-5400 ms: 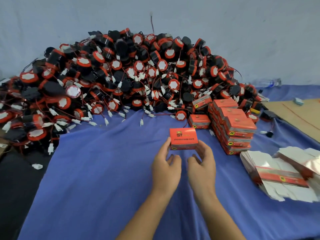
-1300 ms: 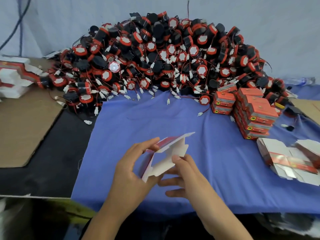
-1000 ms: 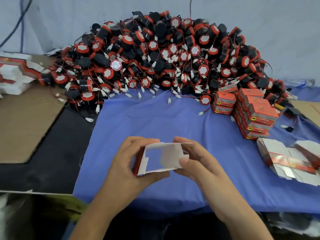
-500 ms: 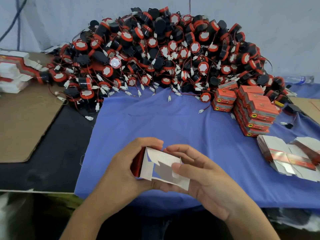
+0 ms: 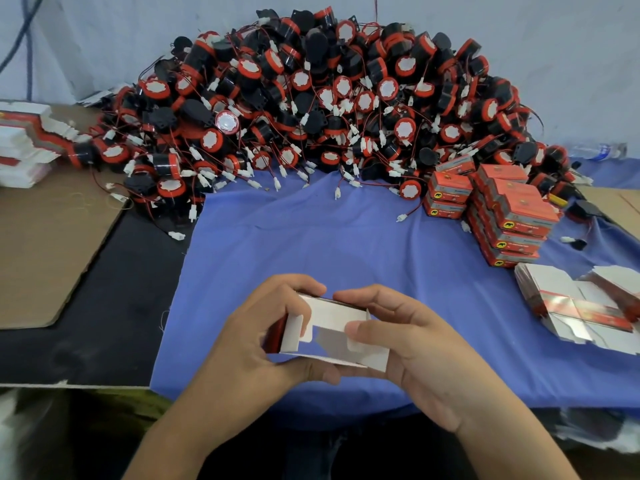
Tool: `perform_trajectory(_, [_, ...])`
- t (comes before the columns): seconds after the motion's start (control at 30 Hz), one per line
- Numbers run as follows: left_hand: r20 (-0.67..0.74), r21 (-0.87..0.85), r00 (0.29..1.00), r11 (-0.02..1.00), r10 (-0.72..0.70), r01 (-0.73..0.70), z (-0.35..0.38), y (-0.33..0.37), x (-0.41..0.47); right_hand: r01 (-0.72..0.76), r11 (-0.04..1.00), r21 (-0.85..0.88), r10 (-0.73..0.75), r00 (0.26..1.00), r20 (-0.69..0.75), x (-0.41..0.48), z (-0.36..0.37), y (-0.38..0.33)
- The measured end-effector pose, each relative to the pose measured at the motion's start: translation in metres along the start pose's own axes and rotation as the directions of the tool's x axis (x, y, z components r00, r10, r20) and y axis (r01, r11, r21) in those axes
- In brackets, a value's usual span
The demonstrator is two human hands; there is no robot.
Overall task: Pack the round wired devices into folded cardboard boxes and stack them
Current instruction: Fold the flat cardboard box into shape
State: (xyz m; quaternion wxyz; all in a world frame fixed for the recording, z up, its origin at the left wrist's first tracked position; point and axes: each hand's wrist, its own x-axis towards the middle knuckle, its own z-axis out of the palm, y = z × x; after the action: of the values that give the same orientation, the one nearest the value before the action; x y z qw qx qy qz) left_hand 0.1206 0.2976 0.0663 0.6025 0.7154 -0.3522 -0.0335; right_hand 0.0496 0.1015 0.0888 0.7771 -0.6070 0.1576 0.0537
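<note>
A half-folded cardboard box (image 5: 330,327), white inside and red outside, is held over the near edge of the blue cloth. My left hand (image 5: 256,344) grips its left end, fingers curled over the top and thumb beneath. My right hand (image 5: 408,344) holds the right end, with the thumb pressing a white flap inward. The box's open end faces me and nothing shows inside it. A big heap of round black-and-red wired devices (image 5: 311,105) fills the back of the table. Closed red boxes (image 5: 505,216) are stacked at the right.
Flat unfolded box blanks (image 5: 581,306) lie at the right, and another pile of blanks (image 5: 24,143) sits at the far left. A brown cardboard sheet (image 5: 45,244) covers the left of the table. The blue cloth (image 5: 329,237) lies between my hands and the heap.
A closed red box held earlier is gone from my hands. The flat blank has since been opened into a box shape, and my right thumb has pushed a flap inward.
</note>
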Motion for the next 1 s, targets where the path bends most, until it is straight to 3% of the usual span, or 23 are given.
perform_trajectory(0.13, [0.075,-0.119,0.997,0.993,-0.018,0.027,-0.01,-0.005,-0.001,0.025,0.995,-0.099,-0.03,0.998,-0.053,-0.003,-0.001,0.001])
perform_trajectory(0.33, [0.041,-0.155,0.988,0.976,-0.146,0.151,-0.001,-0.008,0.001,0.078,0.969,-0.235,-0.107,0.988,-0.115,-0.006,0.007,0.0])
perform_trajectory(0.5, [0.004,-0.208,0.986,0.964,-0.166,0.164,0.01,-0.007,0.003,0.149,0.94,-0.306,-0.185,0.978,-0.092,-0.011,0.013,0.001])
perform_trajectory(0.7, [-0.03,-0.311,0.971,0.926,-0.235,0.215,0.007,-0.004,0.004,0.136,0.991,-0.006,-0.135,0.988,0.078,-0.018,-0.001,-0.003])
perform_trajectory(0.77, [-0.01,-0.288,0.975,0.935,-0.22,0.208,0.007,-0.003,0.004,0.138,0.99,0.002,-0.138,0.984,0.111,-0.019,-0.004,0.001])
perform_trajectory(1.0, [0.017,-0.153,0.987,0.975,-0.16,0.161,0.014,0.0,0.004,0.267,0.937,-0.227,-0.294,0.951,-0.095,-0.015,0.019,0.015])
